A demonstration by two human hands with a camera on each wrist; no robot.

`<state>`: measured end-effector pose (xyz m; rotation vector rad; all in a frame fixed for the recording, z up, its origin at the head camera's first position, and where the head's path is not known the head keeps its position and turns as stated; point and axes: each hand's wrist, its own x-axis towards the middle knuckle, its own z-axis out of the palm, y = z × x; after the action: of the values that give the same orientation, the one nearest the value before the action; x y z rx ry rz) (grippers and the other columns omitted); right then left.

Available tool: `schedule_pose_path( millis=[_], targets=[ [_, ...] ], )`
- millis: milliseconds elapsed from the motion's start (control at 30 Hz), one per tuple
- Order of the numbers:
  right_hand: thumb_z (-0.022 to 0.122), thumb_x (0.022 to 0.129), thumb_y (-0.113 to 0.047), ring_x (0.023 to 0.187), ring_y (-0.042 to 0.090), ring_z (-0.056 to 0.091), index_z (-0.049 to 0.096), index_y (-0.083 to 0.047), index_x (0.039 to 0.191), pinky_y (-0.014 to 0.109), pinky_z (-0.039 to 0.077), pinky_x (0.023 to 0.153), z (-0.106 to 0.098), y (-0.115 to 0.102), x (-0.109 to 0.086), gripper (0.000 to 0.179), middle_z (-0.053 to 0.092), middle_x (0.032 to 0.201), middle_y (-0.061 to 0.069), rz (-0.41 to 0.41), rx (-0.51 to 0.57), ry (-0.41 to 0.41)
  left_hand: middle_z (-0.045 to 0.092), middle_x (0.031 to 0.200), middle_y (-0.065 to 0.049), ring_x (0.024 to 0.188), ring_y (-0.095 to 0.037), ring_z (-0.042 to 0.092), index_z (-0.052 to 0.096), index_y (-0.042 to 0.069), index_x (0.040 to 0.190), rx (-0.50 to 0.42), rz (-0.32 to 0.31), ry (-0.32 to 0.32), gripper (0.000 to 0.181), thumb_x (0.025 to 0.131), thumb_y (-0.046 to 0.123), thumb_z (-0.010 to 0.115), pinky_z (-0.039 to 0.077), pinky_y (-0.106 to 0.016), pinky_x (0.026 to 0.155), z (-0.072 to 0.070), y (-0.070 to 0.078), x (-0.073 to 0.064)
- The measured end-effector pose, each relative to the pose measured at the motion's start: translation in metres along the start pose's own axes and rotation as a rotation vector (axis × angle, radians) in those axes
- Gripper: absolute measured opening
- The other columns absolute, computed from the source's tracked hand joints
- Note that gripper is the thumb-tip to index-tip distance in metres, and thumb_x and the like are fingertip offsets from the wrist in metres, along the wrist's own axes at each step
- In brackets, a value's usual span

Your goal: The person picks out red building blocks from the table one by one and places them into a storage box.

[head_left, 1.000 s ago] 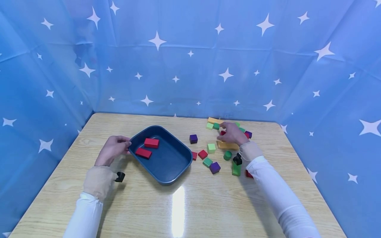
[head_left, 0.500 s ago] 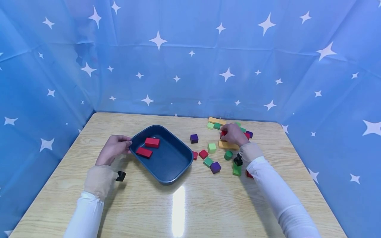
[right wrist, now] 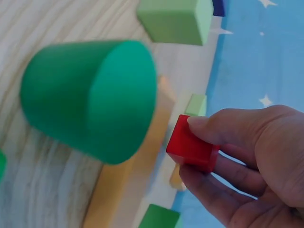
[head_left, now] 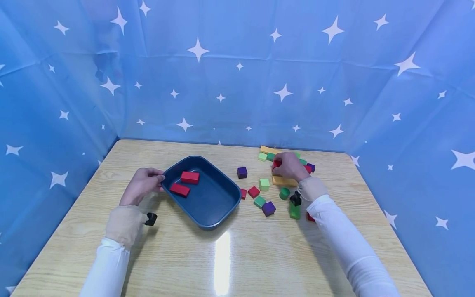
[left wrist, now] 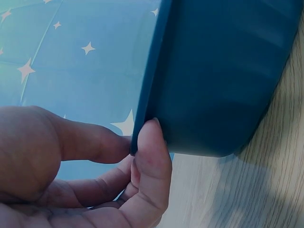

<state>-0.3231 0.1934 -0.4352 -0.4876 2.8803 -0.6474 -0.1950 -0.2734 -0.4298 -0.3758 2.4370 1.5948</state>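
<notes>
"Pale wood tabletop (head_left: 167,264) nearest, streak of glare down it. First thing beyond?"

"Dark blue tray (head_left: 211,202). Two red blocks (head_left: 190,177) inside, toward its left side. Left hand (head_left: 142,185) at the left corner, thumb and finger pinching the rim. Whether that corner is raised, cannot tell."

"Good hold?"

"Enough for steadying, I judge. Light touch suits; bearing down hard on one corner could tip it."

"Right of the tray?"

"Purple cube (head_left: 269,208), green block (head_left: 259,201) just beside it. Farther out, green cylinder (head_left: 284,193), then orange bar (head_left: 283,181)."

"And the right hand (head_left: 291,165)?"

"Past the bar. Red block (right wrist: 190,145) pinched, thumb on one face, fingers on the opposite side. Contact with the wood: cannot tell."

"Advice on the grip?"

"Thumb bears near one edge. Nearer mid-face would resist twisting better. Best path, I'd say: straight up first, fingers and wrist above the bar and cylinder, then sideways. A low sweep risks scattering the loose pieces."

"Farthest?"

"Pale green block (head_left: 262,156) near the table's back edge. Behind everything, blue curtain (head_left: 237,45) with white stars."
</notes>
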Motion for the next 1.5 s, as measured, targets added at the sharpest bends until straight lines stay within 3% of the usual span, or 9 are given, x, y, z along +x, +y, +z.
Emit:
schedule_pose_path(
  millis=[133,433,767,1233,1500],
  targets=[
    [0.073,0.087,-0.009,0.091,0.029,0.062,0.070,0.002,0.119,0.043,0.057,0.081,-0.002,-0.011,0.000,0.034,0.070,0.109,0.018,-0.046,-0.003,0.024,0.061,0.119,-0.024,0.076,-0.010,0.067,0.052,-0.011,0.137,0.003,0.001,0.002,0.038,0.106,0.010,0.048,0.063,-0.035,0.084,0.000,0.000,0.000],
    [0.073,0.092,-0.010,0.101,0.031,0.063,0.066,0.001,0.131,0.044,0.059,0.089,-0.004,-0.042,0.004,0.042,0.069,0.121,0.019,-0.068,-0.025,-0.001,0.062,0.113,-0.021,0.073,-0.008,0.067,0.052,-0.013,0.136,-0.003,0.012,0.005,0.038,0.105,0.009,0.049,0.063,-0.033,0.080,0.000,0.001,-0.001],
    [0.070,0.094,-0.008,0.100,0.028,0.066,0.066,-0.001,0.132,0.042,0.059,0.086,-0.006,-0.088,0.009,0.039,0.071,0.118,0.017,-0.171,-0.006,-0.044,0.059,0.122,-0.024,0.076,-0.010,0.067,0.052,-0.011,0.137,0.005,-0.001,0.005,0.038,0.106,0.011,0.049,0.063,-0.034,0.083,-0.001,0.002,-0.001],
    [0.073,0.094,-0.014,0.101,0.025,0.066,0.069,-0.007,0.129,0.037,0.060,0.088,0.004,-0.161,0.012,0.035,0.072,0.116,0.012,-0.291,-0.063,-0.051,0.061,0.121,-0.024,0.076,-0.009,0.067,0.053,-0.011,0.137,0.002,0.002,0.004,0.038,0.106,0.011,0.049,0.063,-0.034,0.083,0.000,0.000,-0.001],
    [0.077,0.093,-0.014,0.104,0.023,0.065,0.069,-0.007,0.130,0.032,0.061,0.089,0.020,-0.194,0.015,0.038,0.071,0.121,0.011,-0.356,-0.080,-0.112,0.061,0.120,-0.024,0.075,-0.009,0.068,0.052,-0.011,0.137,0.002,0.004,0.000,0.038,0.106,0.011,0.049,0.063,-0.034,0.083,-0.001,0.000,-0.001]
  ],
)
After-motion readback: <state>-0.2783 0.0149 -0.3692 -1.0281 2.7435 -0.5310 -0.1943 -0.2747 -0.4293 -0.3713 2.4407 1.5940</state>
